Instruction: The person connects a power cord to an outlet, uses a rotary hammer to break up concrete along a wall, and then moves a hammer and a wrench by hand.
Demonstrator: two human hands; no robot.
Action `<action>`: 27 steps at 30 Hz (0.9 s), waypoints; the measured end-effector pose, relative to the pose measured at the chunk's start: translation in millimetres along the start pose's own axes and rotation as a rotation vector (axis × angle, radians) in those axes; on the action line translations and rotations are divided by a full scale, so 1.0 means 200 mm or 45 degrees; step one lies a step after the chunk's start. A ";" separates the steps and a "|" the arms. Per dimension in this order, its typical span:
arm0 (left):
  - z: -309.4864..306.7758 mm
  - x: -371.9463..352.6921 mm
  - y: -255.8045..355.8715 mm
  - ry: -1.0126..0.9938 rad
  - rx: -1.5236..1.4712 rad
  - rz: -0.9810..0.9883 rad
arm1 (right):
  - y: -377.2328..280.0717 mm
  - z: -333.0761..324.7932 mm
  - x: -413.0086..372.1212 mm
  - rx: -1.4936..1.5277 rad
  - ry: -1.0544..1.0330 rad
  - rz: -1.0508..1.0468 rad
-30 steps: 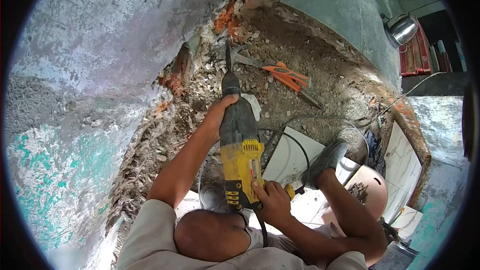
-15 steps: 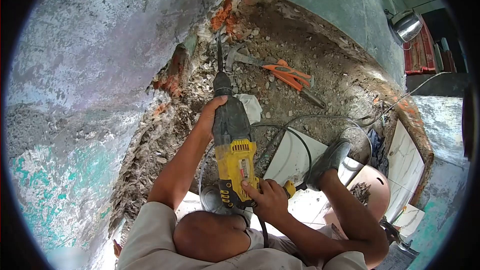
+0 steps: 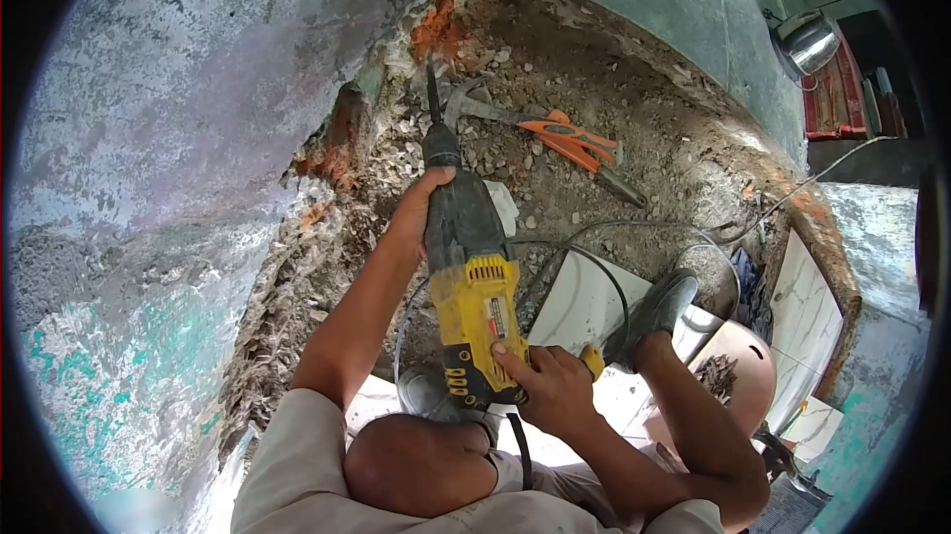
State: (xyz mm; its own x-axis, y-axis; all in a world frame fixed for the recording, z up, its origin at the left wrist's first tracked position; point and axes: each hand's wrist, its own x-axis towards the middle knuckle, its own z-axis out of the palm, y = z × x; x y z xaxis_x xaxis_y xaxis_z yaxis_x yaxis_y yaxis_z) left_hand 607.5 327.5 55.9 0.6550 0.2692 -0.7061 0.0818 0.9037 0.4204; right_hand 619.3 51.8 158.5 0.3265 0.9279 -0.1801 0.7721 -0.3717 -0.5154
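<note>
A yellow-and-black rotary hammer (image 3: pixel 475 286) stretches away from me, its long dark bit (image 3: pixel 433 93) pointing at the broken foot of the wall. My left hand (image 3: pixel 421 207) is wrapped round the black front housing just behind the chuck. At the back, my right hand (image 3: pixel 555 387) grips the handle, with its thumb along the yellow body. Beside the bit lies a hammer (image 3: pixel 485 110) on the rubble, with an orange-handled tool (image 3: pixel 575 138) at its shaft. The bit's tip is close to exposed orange brick (image 3: pixel 441 29).
Loose rubble (image 3: pixel 594 187) covers the dug-out floor. A power cable (image 3: pixel 644 225) loops across it beside a loose white tile (image 3: pixel 584 306). My shoe (image 3: pixel 664 306) rests near a pinkish pan (image 3: pixel 743 375) holding debris. Peeling wall (image 3: pixel 178 187) rises on the left.
The rotary hammer's rear end and my right hand have swung slightly right. The bit's tip has shifted slightly left. Both hands keep their grip.
</note>
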 end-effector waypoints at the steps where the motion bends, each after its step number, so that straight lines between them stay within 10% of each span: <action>1: 0.01 -0.02 0.01 0.000 0.000 -0.005 | -0.03 -0.03 0.00 0.001 -0.002 0.004; 27: 0.56 -0.06 0.37 -0.503 -0.554 0.281 | -0.30 -1.21 0.51 0.252 -0.030 0.189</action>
State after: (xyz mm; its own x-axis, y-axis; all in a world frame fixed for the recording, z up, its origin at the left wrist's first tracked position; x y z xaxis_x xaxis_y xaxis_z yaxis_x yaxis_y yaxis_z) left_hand 689.4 354.7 159.9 0.8563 0.3969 -0.3304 -0.3461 0.9159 0.2034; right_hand 739.2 160.5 374.2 0.4136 0.8648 -0.2846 0.5942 -0.4932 -0.6353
